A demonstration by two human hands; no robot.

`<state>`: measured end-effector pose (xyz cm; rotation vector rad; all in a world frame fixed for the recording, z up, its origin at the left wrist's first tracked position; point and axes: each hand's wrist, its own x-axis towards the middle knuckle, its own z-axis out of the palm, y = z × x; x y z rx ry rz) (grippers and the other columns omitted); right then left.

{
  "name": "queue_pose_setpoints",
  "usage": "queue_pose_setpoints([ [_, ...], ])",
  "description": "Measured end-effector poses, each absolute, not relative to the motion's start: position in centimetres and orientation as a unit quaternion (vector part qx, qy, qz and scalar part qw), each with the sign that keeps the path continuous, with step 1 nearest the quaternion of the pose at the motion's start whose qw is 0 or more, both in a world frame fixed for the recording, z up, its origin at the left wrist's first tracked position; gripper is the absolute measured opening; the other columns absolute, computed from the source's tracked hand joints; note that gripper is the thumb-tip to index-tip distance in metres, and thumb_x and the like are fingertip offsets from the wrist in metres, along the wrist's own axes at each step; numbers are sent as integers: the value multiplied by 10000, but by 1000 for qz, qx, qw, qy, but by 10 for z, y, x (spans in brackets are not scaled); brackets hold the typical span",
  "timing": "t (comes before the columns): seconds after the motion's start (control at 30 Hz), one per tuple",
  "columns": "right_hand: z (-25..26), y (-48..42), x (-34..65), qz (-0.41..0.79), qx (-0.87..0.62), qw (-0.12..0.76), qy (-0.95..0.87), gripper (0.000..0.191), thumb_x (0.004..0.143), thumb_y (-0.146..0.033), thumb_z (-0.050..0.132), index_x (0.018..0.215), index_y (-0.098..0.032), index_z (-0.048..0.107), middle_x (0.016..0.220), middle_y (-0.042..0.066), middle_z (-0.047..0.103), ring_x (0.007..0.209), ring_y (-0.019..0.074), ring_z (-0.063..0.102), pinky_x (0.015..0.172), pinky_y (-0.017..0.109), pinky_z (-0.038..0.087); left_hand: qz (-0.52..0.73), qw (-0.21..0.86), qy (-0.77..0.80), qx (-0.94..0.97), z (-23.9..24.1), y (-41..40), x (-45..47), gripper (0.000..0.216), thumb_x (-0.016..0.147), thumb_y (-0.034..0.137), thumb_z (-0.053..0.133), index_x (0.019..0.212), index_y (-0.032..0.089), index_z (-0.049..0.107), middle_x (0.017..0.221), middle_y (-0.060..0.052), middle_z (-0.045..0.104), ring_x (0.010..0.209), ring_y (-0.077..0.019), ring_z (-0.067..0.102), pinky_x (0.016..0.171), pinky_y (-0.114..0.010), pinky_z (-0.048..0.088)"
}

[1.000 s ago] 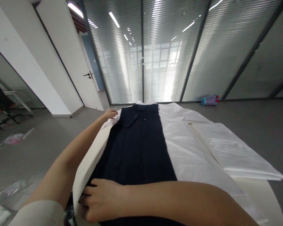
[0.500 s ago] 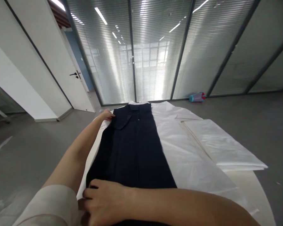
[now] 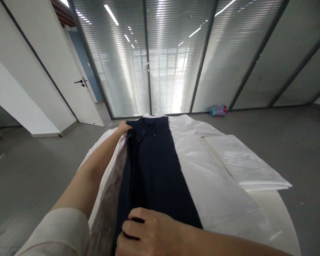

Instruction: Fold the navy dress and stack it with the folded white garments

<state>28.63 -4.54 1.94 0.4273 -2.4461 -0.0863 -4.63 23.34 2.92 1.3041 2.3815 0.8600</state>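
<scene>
Dark navy trousers [image 3: 160, 167] lie lengthwise on white material, with the waistband at the far end. My left hand [image 3: 124, 127] is closed on the far left corner, at the waistband. Close to me, my right hand [image 3: 149, 233] is closed on the left edge of the trousers, its fingertips partly hidden by the knuckles. Between the two hands this edge is raised and bent inward. Thin whitish, see-through sheeting [image 3: 108, 199] shows left of it. A smooth white sheet [image 3: 197, 170] spreads out on the right.
A folded white piece [image 3: 250, 163] lies on the right part of the round-edged white table [image 3: 278, 209]. On the grey floor beyond stands a blue and purple cylinder-shaped object [image 3: 218, 110] by the glass partition [image 3: 173, 71]. A white door [image 3: 77, 92] is at the left.
Both hands have brought the left edge of the trousers inward to the right, my right hand the furthest. Whitish sheeting beneath now shows at the left. The view has shifted slightly.
</scene>
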Motion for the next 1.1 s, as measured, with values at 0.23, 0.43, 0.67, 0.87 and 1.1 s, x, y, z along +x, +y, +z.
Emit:
queue_pose_setpoints([
  [0.23, 16, -50, 313, -26, 129, 342, -930, 203, 988, -194, 557, 790, -192, 600, 782, -23, 654, 699, 109, 527, 654, 280, 406, 339, 59, 791, 506, 37, 263, 10, 493, 754, 176, 689, 1242, 116, 660, 1153, -113, 724, 1071, -252, 676, 909, -288, 498],
  [0.43, 29, -48, 325, 7, 132, 298, -945, 307, 1052, -287, 467, 800, -188, 612, 780, -29, 670, 666, 96, 518, 623, 259, 399, 316, 47, 762, 564, 21, 274, 58, 408, 777, 148, 661, 1184, 146, 693, 1183, -113, 714, 1122, -243, 659, 975, -292, 469],
  [0.67, 13, -48, 331, 2, 80, 284, -956, 247, 1022, -240, 521, 783, -202, 572, 716, -53, 618, 652, 109, 508, 612, 285, 354, 276, 35, 751, 599, 0, 267, 70, 403, 748, 182, 699, 1148, 130, 705, 1118, -131, 728, 1103, -277, 657, 951, -317, 480],
  [0.87, 1, -46, 331, 6, 84, 260, -962, 289, 1031, -268, 517, 751, -201, 551, 722, -56, 631, 643, 109, 509, 602, 292, 343, 267, 6, 753, 601, 2, 270, 71, 283, 783, 149, 637, 1044, 150, 746, 1079, -108, 743, 1067, -251, 665, 938, -300, 479],
  [1.1, 1, -39, 339, 19, 80, 239, -967, 200, 1024, -299, 538, 844, -229, 592, 771, -56, 634, 686, 114, 528, 630, 303, 343, 273, -24, 758, 592, -1, 276, 85, 254, 818, 130, 603, 1023, 138, 751, 1059, -104, 744, 1007, -225, 672, 896, -286, 484],
])
